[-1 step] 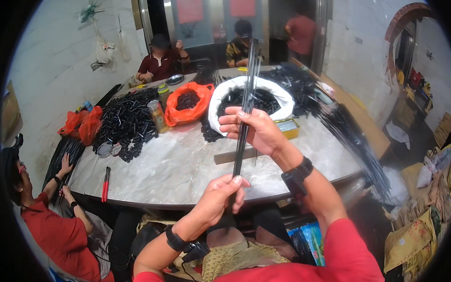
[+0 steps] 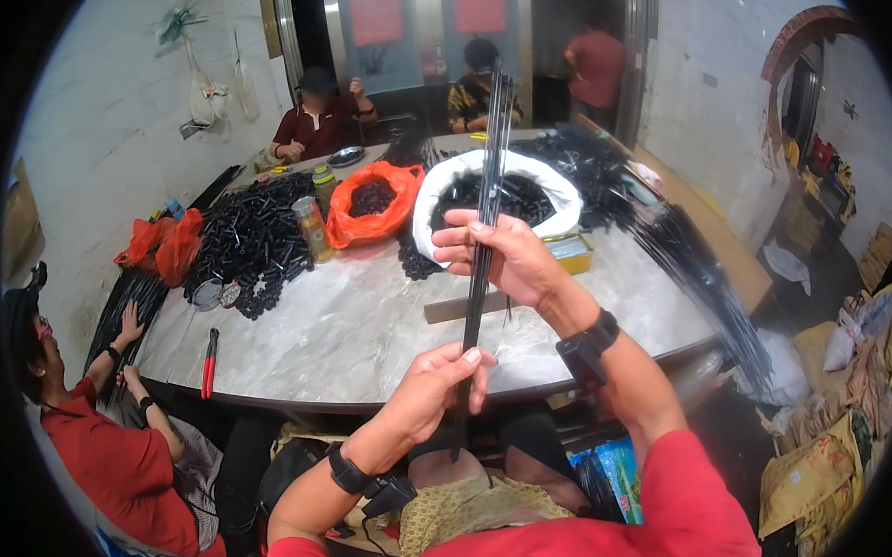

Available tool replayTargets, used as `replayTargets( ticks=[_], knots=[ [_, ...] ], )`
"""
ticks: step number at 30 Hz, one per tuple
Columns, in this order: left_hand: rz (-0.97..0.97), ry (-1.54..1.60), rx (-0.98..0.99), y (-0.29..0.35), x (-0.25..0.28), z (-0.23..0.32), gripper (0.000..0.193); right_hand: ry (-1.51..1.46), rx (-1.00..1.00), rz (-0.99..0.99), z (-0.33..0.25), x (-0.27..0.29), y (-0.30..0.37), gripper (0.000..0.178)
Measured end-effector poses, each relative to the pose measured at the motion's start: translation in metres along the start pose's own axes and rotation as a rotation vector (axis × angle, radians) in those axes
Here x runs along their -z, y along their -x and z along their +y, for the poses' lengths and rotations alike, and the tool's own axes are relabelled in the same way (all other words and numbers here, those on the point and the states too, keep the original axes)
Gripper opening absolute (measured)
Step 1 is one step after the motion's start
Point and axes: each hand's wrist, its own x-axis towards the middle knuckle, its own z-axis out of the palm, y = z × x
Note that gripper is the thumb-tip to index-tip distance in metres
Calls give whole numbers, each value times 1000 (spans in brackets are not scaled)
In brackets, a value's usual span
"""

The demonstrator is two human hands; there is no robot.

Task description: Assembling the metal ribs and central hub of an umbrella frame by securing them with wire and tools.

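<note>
A bundle of thin black rods (image 2: 477,289) stands nearly upright in front of me, above the near side of the table. Around its lower part my left hand (image 2: 440,384) is closed, thumb along the front. Higher up, my right hand (image 2: 511,256) grips the same bundle between its thumb and the fingers, which reach out behind it to the left. The upper ends of the rods fan slightly apart before a white sack (image 2: 570,192) of black pieces. Below my left hand, the lower ends hang over my lap.
On the table (image 2: 296,347) lie red-handled pliers (image 2: 210,364), a heap of black pieces (image 2: 251,234), an orange bag (image 2: 401,218), a can (image 2: 313,230), a flat bar (image 2: 455,308) and a yellow box (image 2: 574,255). More rods (image 2: 696,287) lie right. A person (image 2: 107,434) works at left; others are behind.
The bundle's upper ends have shifted slightly up and to the left, and my left hand has moved a touch. My right hand keeps its place.
</note>
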Motion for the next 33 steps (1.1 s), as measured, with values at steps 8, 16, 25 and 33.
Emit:
replayTargets(
  ticks=[8,16,25,33],
  knots=[
    [-116,114,-161,-43,4,3,23,-8,-1,-47,-10,-8,3,49],
    [-24,-126,-510,-123,11,-33,16,344,93,-47,-27,6,-1,38],
    [-97,-31,-300,-108,12,-64,25,127,33,38,-8,38,16,40],
    [52,9,-301,-55,-20,-31,23,227,13,192,-18,12,31,49]
  ],
)
